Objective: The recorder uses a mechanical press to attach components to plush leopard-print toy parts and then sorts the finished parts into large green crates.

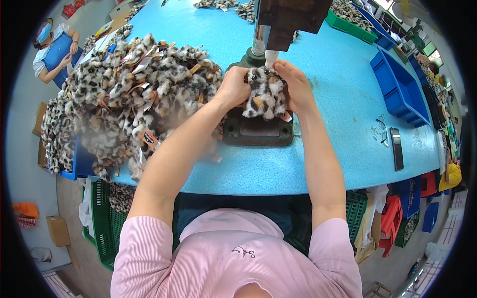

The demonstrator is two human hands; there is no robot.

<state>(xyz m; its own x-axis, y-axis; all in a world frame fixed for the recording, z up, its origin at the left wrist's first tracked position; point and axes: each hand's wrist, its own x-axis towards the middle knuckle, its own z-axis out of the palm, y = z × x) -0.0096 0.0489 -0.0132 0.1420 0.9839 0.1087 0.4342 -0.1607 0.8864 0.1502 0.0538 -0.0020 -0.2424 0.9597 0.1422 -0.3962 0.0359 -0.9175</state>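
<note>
Press (293, 22) on desk (338, 124). Spotted plush piece (266, 102) just below press's white tip (271, 58), over dark base (258, 133). Piece sits between both sets of fingers: left hand (234, 89) grasping its left side, right hand (299, 89) its right side. Beady-eyed end points toward press tip; long axis runs from there back toward person. Furry pile (149, 94) left of press.

A fluffy plush toy (267, 99), spotted white, black and tan, dark eyes (267, 72) uppermost, held between left hand (235, 88) and right hand (296, 87).
</note>
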